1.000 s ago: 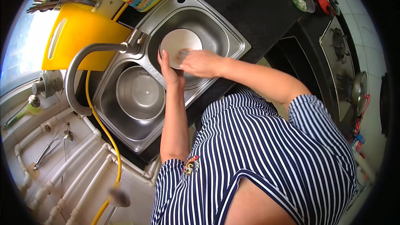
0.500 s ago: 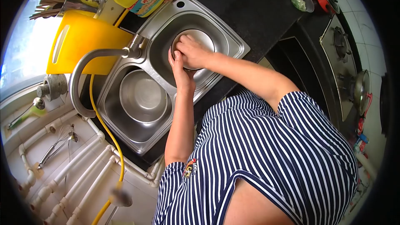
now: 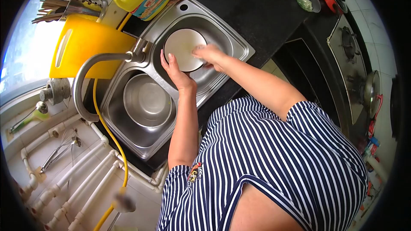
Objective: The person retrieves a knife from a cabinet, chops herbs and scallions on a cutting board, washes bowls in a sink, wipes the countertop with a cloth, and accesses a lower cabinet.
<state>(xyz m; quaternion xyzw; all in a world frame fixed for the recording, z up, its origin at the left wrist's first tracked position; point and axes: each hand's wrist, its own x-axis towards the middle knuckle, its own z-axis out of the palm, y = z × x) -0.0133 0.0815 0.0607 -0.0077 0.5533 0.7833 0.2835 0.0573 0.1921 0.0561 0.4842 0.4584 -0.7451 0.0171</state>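
Observation:
Over the right-hand sink basin, a round white bowl with a thin dark rim is tilted so its pale inside faces up. My left hand grips it from the near left, thumb over the rim and fingers along the outer side. At the right edge of the same bowl is my right hand, its fingers curled over the rim and a little blurred by motion. Whether a small cloth or sponge is in it, I cannot make out.
A metal pot sits in the left basin. The curved faucet arches beside a yellow cutting board. Behind the sink stand a yellow jug and a chopstick holder. A glass bowl is near the stove.
The bowl has moved slightly left and tipped, showing more of its inside. My right hand has gone from inside the bowl to its right rim. My left hand shifted slightly left.

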